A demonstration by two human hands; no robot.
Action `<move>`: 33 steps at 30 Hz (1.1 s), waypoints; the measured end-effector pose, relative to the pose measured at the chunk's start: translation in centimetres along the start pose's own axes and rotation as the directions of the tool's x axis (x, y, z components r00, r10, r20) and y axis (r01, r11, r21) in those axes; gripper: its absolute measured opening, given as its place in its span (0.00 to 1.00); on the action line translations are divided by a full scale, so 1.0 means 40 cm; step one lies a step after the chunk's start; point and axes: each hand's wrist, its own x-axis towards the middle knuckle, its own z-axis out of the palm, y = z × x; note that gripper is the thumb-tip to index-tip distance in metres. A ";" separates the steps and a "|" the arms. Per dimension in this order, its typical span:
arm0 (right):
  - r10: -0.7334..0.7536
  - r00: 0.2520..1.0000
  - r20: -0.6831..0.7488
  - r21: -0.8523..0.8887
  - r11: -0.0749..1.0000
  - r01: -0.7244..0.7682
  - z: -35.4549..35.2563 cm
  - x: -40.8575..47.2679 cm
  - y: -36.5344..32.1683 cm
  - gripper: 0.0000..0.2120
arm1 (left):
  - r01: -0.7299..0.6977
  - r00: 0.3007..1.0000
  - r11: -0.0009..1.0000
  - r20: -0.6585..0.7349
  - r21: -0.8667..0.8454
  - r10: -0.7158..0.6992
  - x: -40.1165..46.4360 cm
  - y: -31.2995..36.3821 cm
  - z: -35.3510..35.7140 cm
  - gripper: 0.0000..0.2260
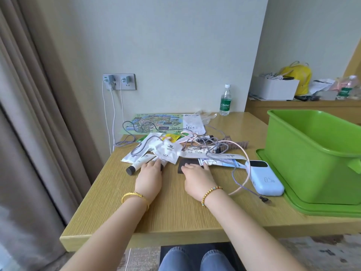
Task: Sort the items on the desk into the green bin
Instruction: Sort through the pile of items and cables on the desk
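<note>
Both hands are reaching into the clutter: left hand (pixel 151 171) fingers lying on a white tube (pixel 140 164), right hand (pixel 195 174) flat on a dark pad (pixel 185 165); tangled cables (pixel 213 151) are risking dragging neighbours toward the green bin (pixel 312 153) at right

The room was bright with soft, even light. Shadows were faint. The edges bent outward, and the curtain (pixel 29 133) at the left looked blurry.

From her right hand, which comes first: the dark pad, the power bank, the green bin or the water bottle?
From the right hand:
1. Dark pad, under its fingertips.
2. Power bank, to its right.
3. Green bin, farther right.
4. Water bottle, at the desk's back by the wall.
</note>
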 end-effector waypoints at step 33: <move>0.282 0.959 0.016 0.964 -0.258 0.060 -0.095 -0.072 -0.035 0.16 | 0.262 0.903 0.007 0.242 -0.965 -0.354 -0.027 0.140 -0.089 0.12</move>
